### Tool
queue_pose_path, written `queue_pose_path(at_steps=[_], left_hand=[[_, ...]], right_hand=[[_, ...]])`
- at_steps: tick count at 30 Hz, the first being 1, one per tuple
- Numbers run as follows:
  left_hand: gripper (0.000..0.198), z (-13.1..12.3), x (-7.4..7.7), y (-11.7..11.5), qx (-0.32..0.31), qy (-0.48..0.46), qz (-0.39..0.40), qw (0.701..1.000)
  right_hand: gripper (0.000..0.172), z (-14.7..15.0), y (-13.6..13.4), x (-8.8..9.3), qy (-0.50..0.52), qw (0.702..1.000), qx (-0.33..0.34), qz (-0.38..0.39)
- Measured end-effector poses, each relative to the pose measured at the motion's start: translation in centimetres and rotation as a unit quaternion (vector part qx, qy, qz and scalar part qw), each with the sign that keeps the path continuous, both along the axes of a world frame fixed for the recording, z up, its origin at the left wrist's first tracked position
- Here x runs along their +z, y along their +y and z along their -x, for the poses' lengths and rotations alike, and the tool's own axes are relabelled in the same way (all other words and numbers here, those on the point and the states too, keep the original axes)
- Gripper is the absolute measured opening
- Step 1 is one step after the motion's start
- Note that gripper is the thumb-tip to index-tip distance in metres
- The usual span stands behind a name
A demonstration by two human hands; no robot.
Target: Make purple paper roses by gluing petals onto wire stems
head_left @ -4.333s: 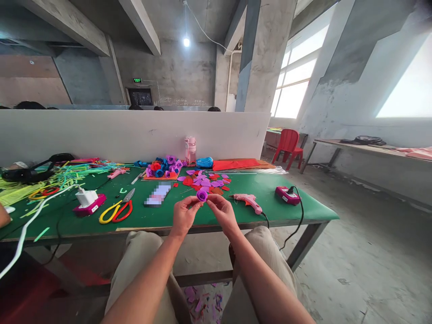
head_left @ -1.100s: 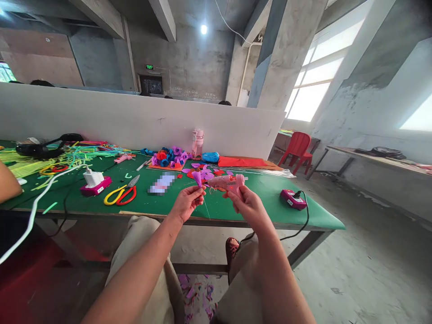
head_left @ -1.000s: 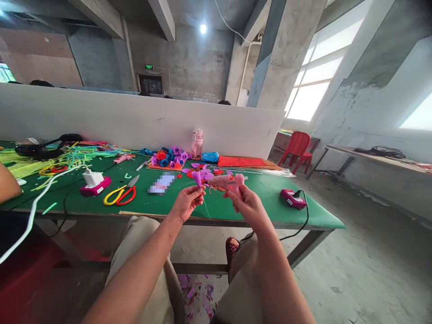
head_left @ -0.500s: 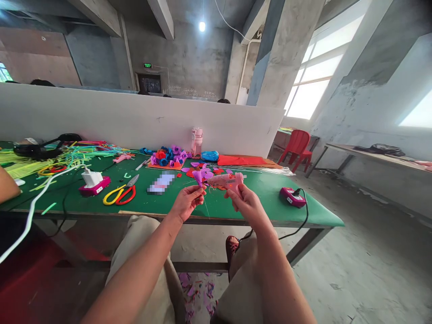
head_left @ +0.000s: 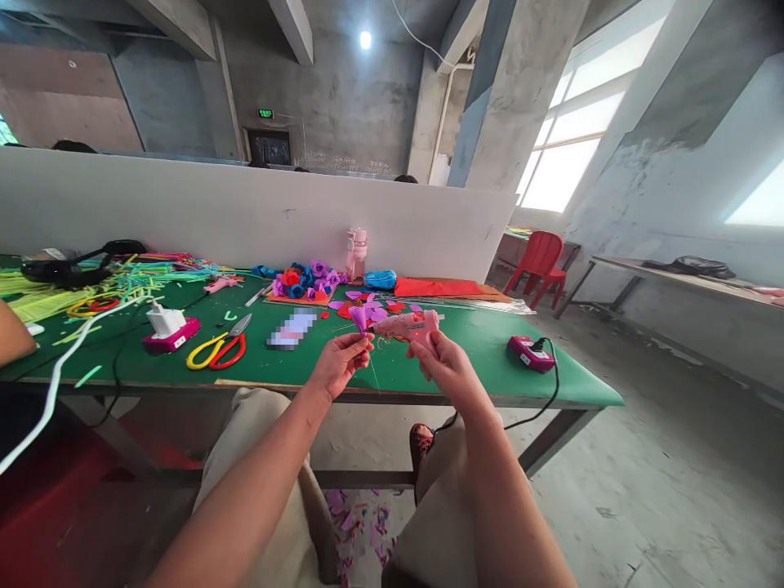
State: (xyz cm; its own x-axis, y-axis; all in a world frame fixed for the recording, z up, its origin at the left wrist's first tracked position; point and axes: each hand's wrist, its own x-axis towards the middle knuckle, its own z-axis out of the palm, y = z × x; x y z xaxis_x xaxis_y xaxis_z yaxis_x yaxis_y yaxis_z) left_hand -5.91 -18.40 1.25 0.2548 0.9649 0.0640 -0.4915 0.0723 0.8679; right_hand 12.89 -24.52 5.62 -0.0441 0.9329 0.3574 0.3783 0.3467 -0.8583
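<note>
My left hand (head_left: 344, 362) pinches a small purple paper flower (head_left: 358, 318) at its base, with a thin stem wire trailing below the fingers. My right hand (head_left: 446, 359) is wrapped round the handle of a pink hot glue gun (head_left: 416, 327). The gun's nozzle points left, right beside the flower's base; whether they touch I cannot tell. Behind both hands lie loose purple petals (head_left: 375, 314) and red petals (head_left: 397, 308). A pile of finished-looking blue, purple and red paper flowers (head_left: 306, 280) rests further back.
Scissors (head_left: 221, 347) with yellow and red handles lie on the green table (head_left: 471, 359), left of a blurred rectangle (head_left: 292, 329). Power sockets (head_left: 530, 354) sit at the right and left. A pink bottle (head_left: 356, 255) stands by the white partition (head_left: 233, 212). Another person's arm (head_left: 13, 333) shows at far left.
The purple flower has turned slightly between my left fingers, its opening now facing more upward. The glue gun stays almost in place. The whole view has shifted a little.
</note>
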Motion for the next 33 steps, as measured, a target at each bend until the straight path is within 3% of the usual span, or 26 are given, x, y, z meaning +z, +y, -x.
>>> queue_pose_path(at_steps=[33], left_hand=[[0.026, -0.23, 0.36, -0.22, 0.01, -0.004, 0.012, 1.0]], right_hand=[[0.03, -0.11, 0.51, -0.7, -0.024, 0.999, -0.006, -0.042]])
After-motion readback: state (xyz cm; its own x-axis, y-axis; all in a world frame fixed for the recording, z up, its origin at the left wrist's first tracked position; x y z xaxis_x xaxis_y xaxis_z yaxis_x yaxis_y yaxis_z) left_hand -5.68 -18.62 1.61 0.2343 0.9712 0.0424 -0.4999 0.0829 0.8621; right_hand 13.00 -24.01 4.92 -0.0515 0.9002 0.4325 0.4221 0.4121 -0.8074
